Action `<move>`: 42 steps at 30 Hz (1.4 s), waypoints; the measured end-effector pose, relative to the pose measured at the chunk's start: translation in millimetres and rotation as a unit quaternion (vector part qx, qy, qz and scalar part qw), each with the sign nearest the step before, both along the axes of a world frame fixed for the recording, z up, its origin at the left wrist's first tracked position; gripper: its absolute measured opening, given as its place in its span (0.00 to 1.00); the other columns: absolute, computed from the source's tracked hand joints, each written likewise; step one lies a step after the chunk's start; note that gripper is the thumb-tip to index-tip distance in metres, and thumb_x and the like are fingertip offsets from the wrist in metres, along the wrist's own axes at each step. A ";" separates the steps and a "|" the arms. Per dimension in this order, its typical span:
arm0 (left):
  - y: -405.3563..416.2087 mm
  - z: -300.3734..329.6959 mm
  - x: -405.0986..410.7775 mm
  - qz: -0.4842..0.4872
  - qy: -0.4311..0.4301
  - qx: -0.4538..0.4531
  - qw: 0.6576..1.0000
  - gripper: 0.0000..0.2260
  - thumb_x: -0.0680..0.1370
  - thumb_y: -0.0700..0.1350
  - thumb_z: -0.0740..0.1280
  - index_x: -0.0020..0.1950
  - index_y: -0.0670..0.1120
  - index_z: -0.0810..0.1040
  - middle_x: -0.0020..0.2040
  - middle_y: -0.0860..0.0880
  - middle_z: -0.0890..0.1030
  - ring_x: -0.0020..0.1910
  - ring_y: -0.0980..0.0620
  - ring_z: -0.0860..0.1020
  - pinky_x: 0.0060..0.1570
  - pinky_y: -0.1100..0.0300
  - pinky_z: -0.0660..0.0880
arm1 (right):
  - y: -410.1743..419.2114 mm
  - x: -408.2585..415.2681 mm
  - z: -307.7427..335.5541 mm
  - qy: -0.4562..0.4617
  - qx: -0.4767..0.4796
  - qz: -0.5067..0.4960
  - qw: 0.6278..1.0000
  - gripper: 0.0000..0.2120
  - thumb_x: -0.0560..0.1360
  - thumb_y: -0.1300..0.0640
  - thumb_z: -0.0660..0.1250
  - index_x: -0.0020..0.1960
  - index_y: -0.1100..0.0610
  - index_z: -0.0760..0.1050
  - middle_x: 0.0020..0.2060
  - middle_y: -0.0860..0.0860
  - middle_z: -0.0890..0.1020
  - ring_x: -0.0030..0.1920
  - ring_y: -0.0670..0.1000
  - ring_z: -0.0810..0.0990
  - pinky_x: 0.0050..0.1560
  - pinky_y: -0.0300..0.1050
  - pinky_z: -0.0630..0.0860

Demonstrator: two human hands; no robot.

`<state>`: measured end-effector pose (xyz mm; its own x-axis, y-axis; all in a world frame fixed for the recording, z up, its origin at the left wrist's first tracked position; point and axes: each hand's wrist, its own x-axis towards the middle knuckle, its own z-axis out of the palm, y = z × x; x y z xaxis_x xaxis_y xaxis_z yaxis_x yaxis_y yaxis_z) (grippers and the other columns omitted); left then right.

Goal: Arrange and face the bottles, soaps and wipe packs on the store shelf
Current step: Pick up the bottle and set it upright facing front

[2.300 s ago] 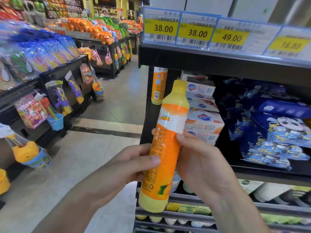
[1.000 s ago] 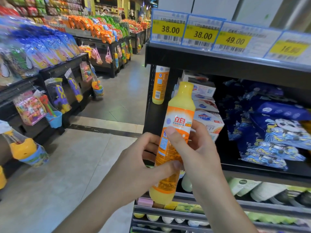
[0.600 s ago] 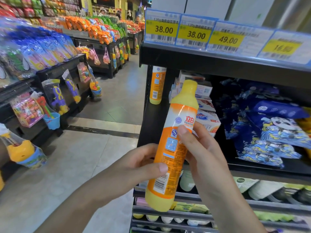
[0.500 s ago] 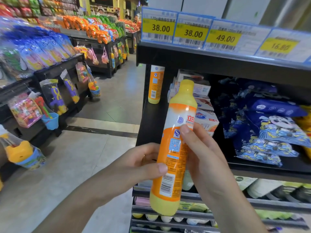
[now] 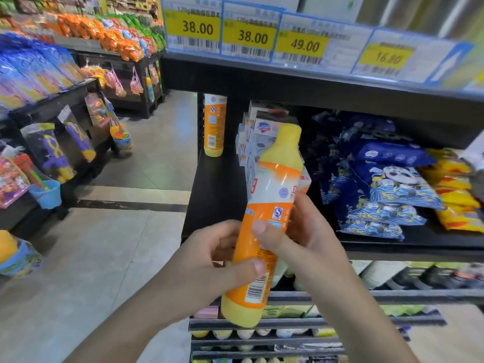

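Both hands hold an orange and yellow bottle [image 5: 272,205] in front of the black shelf [image 5: 217,195], tilted slightly right, barcode side toward me. My left hand [image 5: 209,265] grips its lower half, thumb across the front. My right hand [image 5: 301,239] grips the middle, thumb on the label. A second orange bottle [image 5: 214,127] stands at the shelf's far left end. White soap boxes [image 5: 262,127] are stacked behind the held bottle. Blue wipe packs [image 5: 387,184] lie in a loose pile to the right, with yellow packs [image 5: 453,189] beyond them.
Yellow price tags [image 5: 251,35] run along the shelf edge above. Lower shelves [image 5: 288,323] hold pale bottles and packs. Left of the shelf is an open tiled aisle [image 5: 104,258], with toy and snack racks [image 5: 52,127] along its far side.
The bottle has been turned about its long axis between both hands, so the barcode now faces me lower down. The view has shifted closer to the shelf.
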<state>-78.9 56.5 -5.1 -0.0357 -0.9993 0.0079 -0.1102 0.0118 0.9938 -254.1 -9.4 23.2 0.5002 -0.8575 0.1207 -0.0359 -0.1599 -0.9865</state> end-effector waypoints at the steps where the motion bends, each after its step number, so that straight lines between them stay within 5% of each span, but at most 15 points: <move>1: -2.0 1.5 -3.0 -0.005 -0.010 0.003 1.000 0.19 0.71 0.54 0.75 0.62 0.58 0.80 0.57 0.53 0.86 0.58 0.52 0.84 0.59 0.50 0.82 | -1.9 -5.4 1.3 0.013 -0.012 -0.010 1.000 0.25 0.70 0.47 0.76 0.66 0.44 0.76 0.55 0.48 0.86 0.58 0.50 0.84 0.58 0.54 0.81; 6: -9.4 17.8 -11.2 -0.071 -0.037 0.023 0.996 0.24 0.74 0.57 0.75 0.69 0.58 0.77 0.62 0.59 0.84 0.63 0.59 0.81 0.64 0.57 0.78 | -12.0 -32.1 13.3 0.057 -0.041 -0.070 0.995 0.23 0.70 0.44 0.78 0.63 0.41 0.76 0.52 0.46 0.87 0.53 0.49 0.86 0.55 0.57 0.83; 9: -16.1 20.8 -1.1 0.052 -0.120 -0.025 0.991 0.25 0.73 0.61 0.75 0.68 0.61 0.76 0.61 0.66 0.82 0.61 0.66 0.79 0.65 0.57 0.78 | -22.5 -43.2 18.8 0.070 -0.043 -0.117 0.990 0.18 0.72 0.45 0.76 0.59 0.36 0.75 0.49 0.41 0.86 0.49 0.44 0.86 0.50 0.51 0.83; 11: -18.7 20.9 10.2 0.119 -0.218 -0.058 0.967 0.25 0.73 0.60 0.73 0.70 0.63 0.75 0.63 0.67 0.80 0.64 0.68 0.76 0.67 0.55 0.76 | -30.7 -47.1 25.6 0.080 -0.043 -0.140 0.986 0.15 0.73 0.44 0.75 0.55 0.33 0.74 0.48 0.38 0.85 0.48 0.40 0.84 0.46 0.45 0.81; 14: -23.0 15.7 23.3 0.108 -0.396 -0.016 0.912 0.39 0.72 0.66 0.71 0.80 0.64 0.59 0.77 0.66 0.66 0.75 0.63 0.65 0.74 0.51 0.69 | -42.8 -50.4 37.6 0.110 -0.053 -0.177 0.977 0.15 0.74 0.44 0.74 0.56 0.36 0.72 0.48 0.41 0.84 0.46 0.41 0.84 0.43 0.42 0.79; 18: -29.1 3.2 28.5 0.088 -0.502 0.032 0.860 0.43 0.74 0.67 0.70 0.83 0.61 0.52 0.82 0.61 0.56 0.80 0.57 0.56 0.77 0.53 0.65 | -60.5 -51.2 48.7 0.155 -0.084 -0.221 0.959 0.21 0.75 0.47 0.75 0.63 0.40 0.69 0.50 0.41 0.82 0.49 0.44 0.83 0.45 0.46 0.80; 24: -32.9 -13.3 38.8 0.106 -0.530 0.024 0.841 0.35 0.76 0.66 0.68 0.81 0.60 0.61 0.80 0.63 0.61 0.78 0.58 0.59 0.75 0.57 0.64 | -80.7 -47.0 55.4 0.212 -0.131 -0.251 0.935 0.20 0.75 0.49 0.76 0.60 0.46 0.69 0.47 0.40 0.81 0.48 0.42 0.81 0.40 0.43 0.74; 39: -29.0 -26.4 48.3 0.114 -0.495 -0.003 0.862 0.35 0.77 0.65 0.68 0.81 0.61 0.60 0.80 0.67 0.58 0.79 0.62 0.53 0.76 0.58 0.60 | -90.7 -30.1 51.3 0.297 -0.141 -0.299 0.896 0.22 0.73 0.55 0.77 0.57 0.55 0.66 0.43 0.48 0.77 0.38 0.46 0.72 0.33 0.36 0.63; 42: -28.2 -26.0 49.3 0.109 -0.492 -0.001 0.864 0.34 0.78 0.64 0.67 0.81 0.62 0.60 0.80 0.67 0.58 0.80 0.63 0.52 0.76 0.57 0.61 | -86.0 -30.2 51.3 0.297 -0.142 -0.310 0.892 0.23 0.72 0.54 0.78 0.58 0.54 0.67 0.44 0.48 0.80 0.43 0.51 0.79 0.34 0.41 0.66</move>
